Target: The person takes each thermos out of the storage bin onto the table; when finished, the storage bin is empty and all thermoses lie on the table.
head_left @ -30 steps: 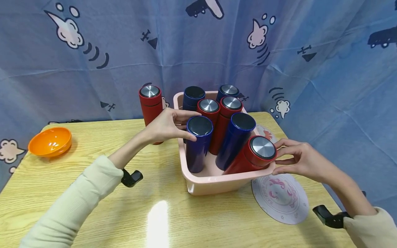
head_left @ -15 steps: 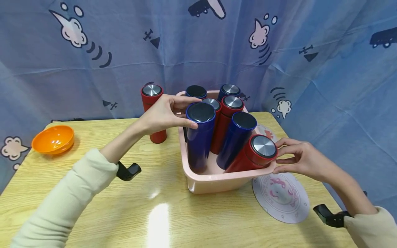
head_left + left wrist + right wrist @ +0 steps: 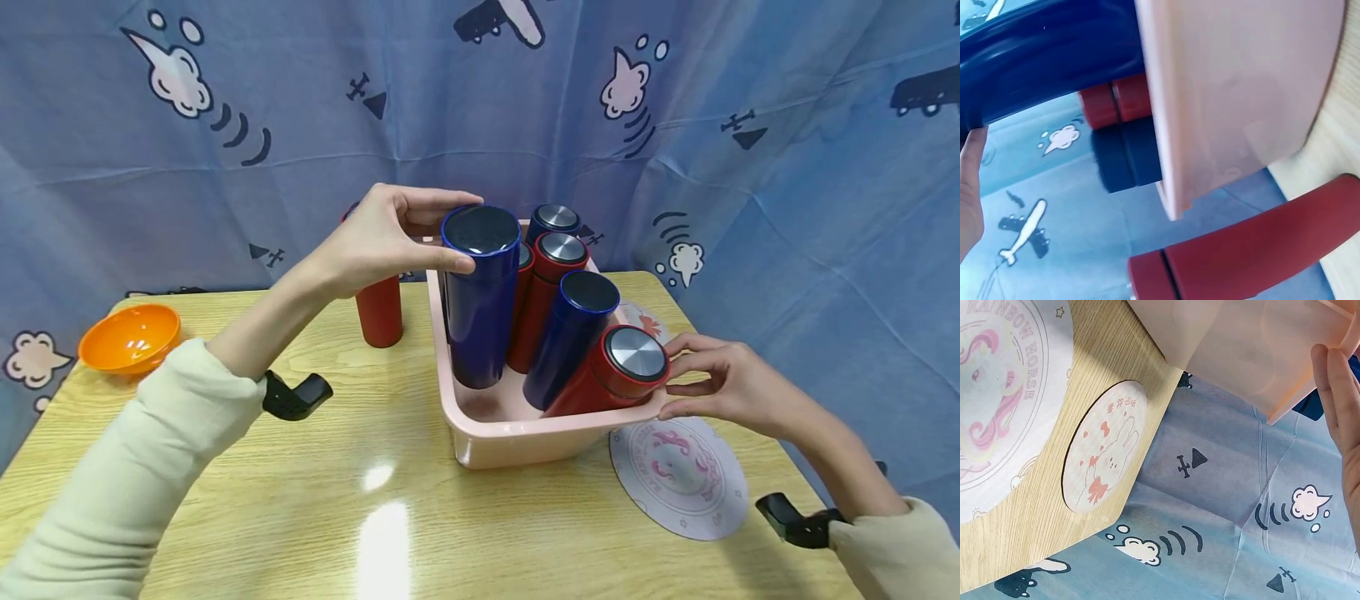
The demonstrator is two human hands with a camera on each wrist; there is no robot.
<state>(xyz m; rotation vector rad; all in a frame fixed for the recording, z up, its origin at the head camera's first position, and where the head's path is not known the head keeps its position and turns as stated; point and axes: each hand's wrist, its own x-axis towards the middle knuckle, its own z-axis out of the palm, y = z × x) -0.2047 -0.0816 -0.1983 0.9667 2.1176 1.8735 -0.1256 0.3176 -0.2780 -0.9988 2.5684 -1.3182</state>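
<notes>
In the head view my left hand (image 3: pixel 382 237) holds a glossy blue thermos (image 3: pixel 482 317) near its black lid, thumb in front and fingers behind. This thermos is upright and raised, with its lower part still inside the pink bin (image 3: pixel 517 446). Fingers of my right hand (image 3: pixel 727 387) grip the bin's rim at the front right corner, beside a leaning red thermos (image 3: pixel 596 387). Another blue thermos (image 3: pixel 566 346), a red thermos (image 3: pixel 542 312) and a dark blue thermos (image 3: pixel 553 220) also stand in the bin. My left hand hides part of the back left.
Left of the bin a red thermos (image 3: pixel 381 312) stands on the wooden table (image 3: pixel 315 483). An orange bowl (image 3: pixel 129 340) sits at the far left. Right of the bin lies a round mat (image 3: pixel 678 479), with a smaller round mat (image 3: pixel 1107 450) behind it. A blue curtain (image 3: pixel 300 100) hangs behind.
My left hand has raised the blue thermos partway up from the bin floor. It now covers more of the bottles behind. My right hand has stayed at the rim.
</notes>
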